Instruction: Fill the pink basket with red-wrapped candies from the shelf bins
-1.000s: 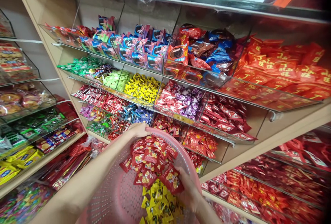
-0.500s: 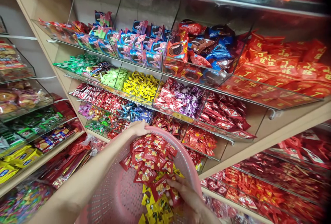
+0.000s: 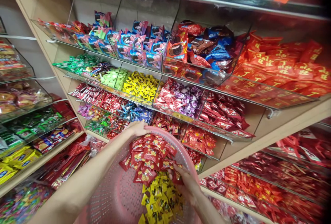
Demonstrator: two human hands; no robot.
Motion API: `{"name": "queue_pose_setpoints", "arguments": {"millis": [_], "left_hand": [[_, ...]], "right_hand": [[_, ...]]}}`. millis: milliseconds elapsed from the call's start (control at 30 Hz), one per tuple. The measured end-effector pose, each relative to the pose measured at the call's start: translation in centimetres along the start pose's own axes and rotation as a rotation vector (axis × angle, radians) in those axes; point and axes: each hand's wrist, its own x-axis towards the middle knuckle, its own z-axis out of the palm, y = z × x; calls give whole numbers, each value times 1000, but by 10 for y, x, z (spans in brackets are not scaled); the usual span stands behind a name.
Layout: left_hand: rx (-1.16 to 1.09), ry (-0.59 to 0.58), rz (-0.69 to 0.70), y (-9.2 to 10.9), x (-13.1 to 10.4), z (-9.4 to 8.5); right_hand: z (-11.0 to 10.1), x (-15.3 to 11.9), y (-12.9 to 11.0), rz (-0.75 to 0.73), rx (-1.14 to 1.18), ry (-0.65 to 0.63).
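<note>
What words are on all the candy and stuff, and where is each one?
"SNICKERS": on a dark wrapper on the shelf.
"丁": on the big red bags; their other gold characters are too blurred to read surely.
Too small or blurred: the writing on the red packets and yellow candies in the basket, and on the blue packs.

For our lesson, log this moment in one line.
left hand: gripping pink basket | right hand: touching red packet | yellow packets: inside

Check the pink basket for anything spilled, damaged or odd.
Nothing stands out. Red packets and yellow packets lie heaped inside the pink basket; none spill over its visible rim, and no torn wrapper shows, though the small print is too blurred to check.
</note>
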Motion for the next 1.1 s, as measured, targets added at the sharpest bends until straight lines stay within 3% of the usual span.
{"name": "queue_pose_setpoints", "arguments": {"millis": [200, 333, 500, 800, 1100], "left_hand": [[10, 13, 14, -4, -1, 1], [-20, 12, 9, -9, 0, 5], [-10, 26, -2, -12, 1, 8], [-30, 29, 7, -10, -1, 5], [-31, 29, 10, -12, 1, 6]], "right_hand": [[2, 6, 3, -41, -36, 38], [-1, 5, 3, -54, -25, -4], [4, 1, 2, -25, 57, 77], [5, -25, -6, -16, 57, 45], [3, -39, -25, -34, 63, 105]]}}
